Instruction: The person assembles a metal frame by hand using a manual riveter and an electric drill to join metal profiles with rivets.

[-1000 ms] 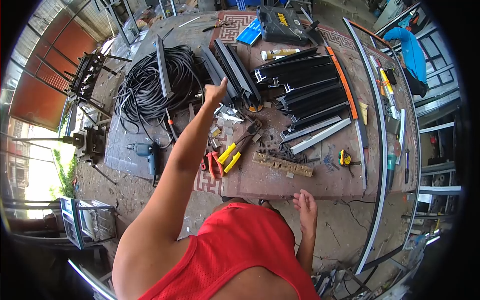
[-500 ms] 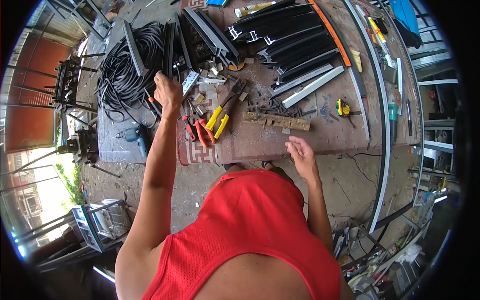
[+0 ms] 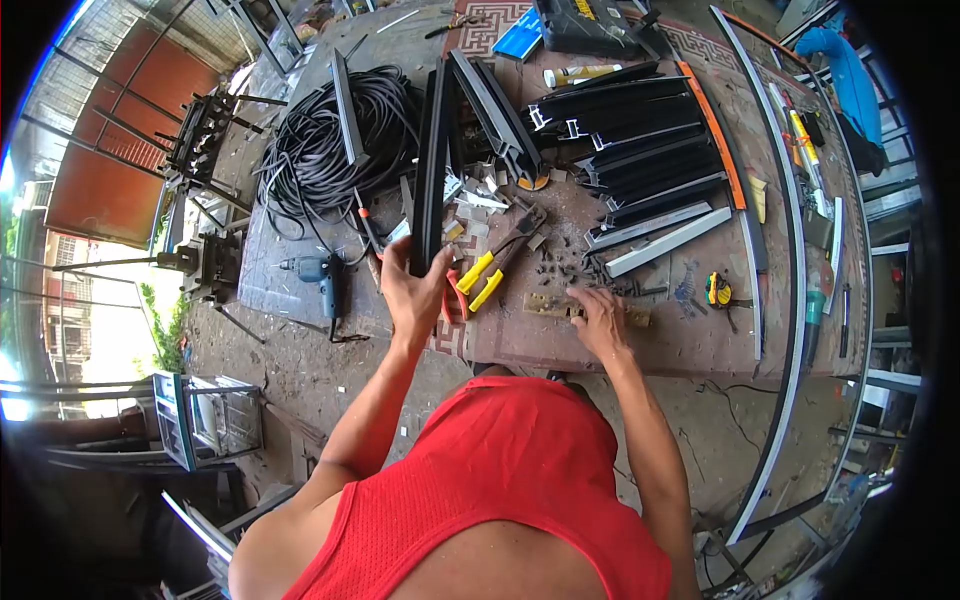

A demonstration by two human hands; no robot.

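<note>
My left hand [image 3: 413, 288] is closed round the lower end of a long black metal profile [image 3: 431, 160], which points away from me over the table. Below that grip lie red-handled pliers [image 3: 456, 296] and yellow-handled cutters [image 3: 487, 280]. My right hand [image 3: 604, 328] reaches over a worn wooden strip [image 3: 544, 304], covering part of it, with thumb and fingers apart. Small dark pieces [image 3: 560, 268] are scattered just beyond the strip. A screwdriver [image 3: 366, 222] with an orange-and-black handle lies left of the profile.
A coil of black cord [image 3: 310, 140] and a drill [image 3: 322, 279] occupy the table's left side. Several black profiles [image 3: 640, 140] lie stacked at right, beside an orange bar [image 3: 715, 140]. A tape measure [image 3: 718, 290] sits near a long curved strip [image 3: 797, 300]. A black case [image 3: 590, 28] stands behind.
My left hand has drawn the black profile toward me, away from the cord coil. My right hand has moved forward from the table's front edge to over the wooden strip. The view has shifted.
</note>
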